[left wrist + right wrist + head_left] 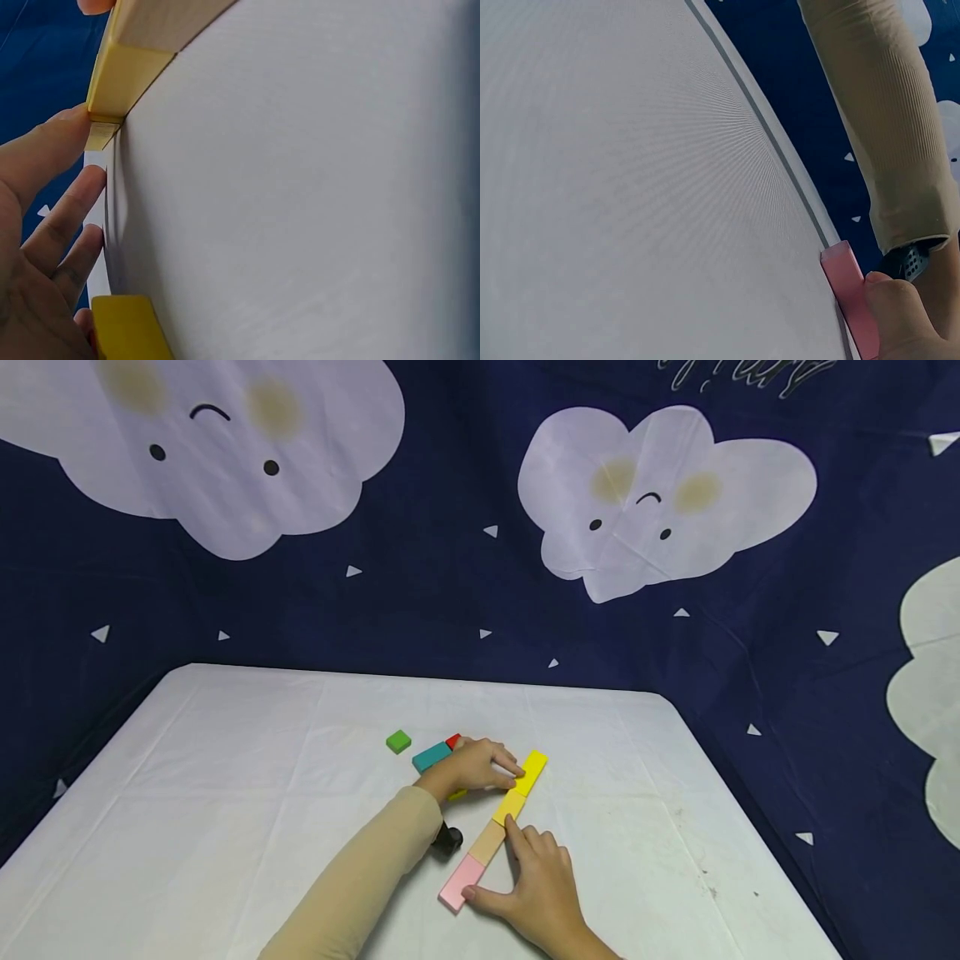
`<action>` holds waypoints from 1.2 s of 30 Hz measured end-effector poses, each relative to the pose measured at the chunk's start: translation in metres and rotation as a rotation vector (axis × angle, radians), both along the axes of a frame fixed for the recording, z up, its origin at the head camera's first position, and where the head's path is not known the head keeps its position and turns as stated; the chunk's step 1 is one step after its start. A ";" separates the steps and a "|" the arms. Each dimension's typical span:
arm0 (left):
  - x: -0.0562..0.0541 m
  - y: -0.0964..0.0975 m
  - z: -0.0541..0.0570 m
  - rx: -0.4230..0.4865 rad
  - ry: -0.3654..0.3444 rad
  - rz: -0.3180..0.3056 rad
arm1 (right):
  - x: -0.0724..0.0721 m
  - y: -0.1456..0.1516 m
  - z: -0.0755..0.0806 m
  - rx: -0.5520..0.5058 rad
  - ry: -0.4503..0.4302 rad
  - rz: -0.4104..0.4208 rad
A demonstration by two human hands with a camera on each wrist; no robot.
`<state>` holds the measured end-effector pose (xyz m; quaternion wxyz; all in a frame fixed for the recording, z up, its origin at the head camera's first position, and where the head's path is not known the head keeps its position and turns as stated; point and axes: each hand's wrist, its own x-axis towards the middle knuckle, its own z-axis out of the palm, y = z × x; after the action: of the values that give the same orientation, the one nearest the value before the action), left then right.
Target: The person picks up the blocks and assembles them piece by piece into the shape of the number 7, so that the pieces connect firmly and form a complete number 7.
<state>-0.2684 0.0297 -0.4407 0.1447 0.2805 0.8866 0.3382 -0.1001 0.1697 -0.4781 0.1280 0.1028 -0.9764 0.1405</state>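
On the white table a row of blocks runs end to end: a pink block, a tan block, a pale yellow block and a bright yellow block. My left hand reaches over to the row's far end, its thumb and a finger touching the yellow blocks. In the left wrist view its other fingers stay loosely extended. The right hand lies along the row's right side, thumb against the pink block and index fingertip near the joint between tan and pale yellow.
Left of the row are a teal block, a red block and a green block. Another yellow block sits partly hidden beneath the left hand. A black device is at the left wrist. A dark blue cloud-print cloth hangs behind the table.
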 end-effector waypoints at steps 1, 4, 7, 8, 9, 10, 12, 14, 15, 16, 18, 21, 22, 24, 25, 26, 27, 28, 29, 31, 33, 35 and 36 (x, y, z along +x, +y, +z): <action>0.000 0.000 0.000 0.000 -0.001 0.003 | 0.000 0.000 0.000 0.001 -0.001 0.001; 0.002 -0.002 0.000 0.009 0.001 0.014 | 0.000 -0.001 0.000 0.001 -0.002 0.003; 0.004 -0.004 0.001 0.035 0.022 0.018 | 0.000 -0.001 0.001 0.001 -0.003 0.006; 0.005 -0.005 0.002 0.046 0.030 0.019 | 0.000 -0.001 0.001 0.000 -0.002 0.007; 0.006 -0.006 0.002 0.058 0.037 0.020 | -0.001 -0.001 0.001 0.000 0.000 0.008; 0.007 -0.008 0.003 0.071 0.041 0.022 | -0.001 -0.001 0.001 -0.001 0.002 0.009; 0.010 -0.011 0.004 0.094 0.037 0.026 | -0.001 -0.001 0.000 -0.002 0.007 0.012; 0.012 -0.015 0.004 0.118 0.014 0.037 | -0.001 -0.001 0.000 -0.002 0.013 0.013; 0.013 -0.017 0.005 0.128 0.001 0.043 | -0.001 -0.001 0.000 -0.001 0.018 0.014; 0.015 -0.020 0.006 0.135 -0.011 0.047 | -0.001 -0.001 0.000 -0.001 0.021 0.016; 0.018 -0.025 0.005 0.155 -0.024 0.054 | -0.001 0.000 -0.001 0.001 0.024 0.019; 0.022 -0.035 0.006 0.170 -0.022 0.060 | -0.001 0.000 -0.002 0.001 0.028 0.020; 0.024 -0.038 0.006 0.178 -0.016 0.059 | -0.001 0.000 -0.002 -0.002 0.028 0.020; 0.027 -0.044 0.006 0.192 -0.007 0.060 | 0.000 0.001 -0.001 -0.008 0.029 0.018; 0.030 -0.047 0.007 0.192 0.003 0.058 | 0.000 0.001 -0.001 -0.012 0.030 0.017; 0.032 -0.050 0.008 0.195 0.016 0.055 | 0.000 0.002 0.000 -0.016 0.029 0.017; 0.034 -0.053 0.009 0.198 0.030 0.052 | 0.000 0.002 0.000 -0.018 0.029 0.016; 0.037 -0.056 0.010 0.201 0.040 0.050 | 0.000 0.002 0.000 -0.020 0.029 0.014; 0.040 -0.059 0.011 0.196 0.052 0.049 | 0.000 0.003 0.000 -0.022 0.026 0.013; 0.046 -0.065 0.012 0.193 0.067 0.043 | -0.001 0.004 0.000 -0.035 0.021 0.011; 0.052 -0.070 0.011 0.196 0.063 0.038 | -0.002 0.005 0.001 -0.049 0.025 0.010; 0.059 -0.074 0.009 0.200 0.049 0.029 | -0.004 0.007 0.001 -0.069 0.032 0.008; 0.062 -0.077 0.008 0.197 0.046 0.027 | -0.005 0.008 0.001 -0.079 0.039 0.008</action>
<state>-0.2066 -0.0469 -0.4327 0.0914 0.2893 0.8558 0.4190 -0.1052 0.1777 -0.4772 0.1505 0.1044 -0.9670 0.1773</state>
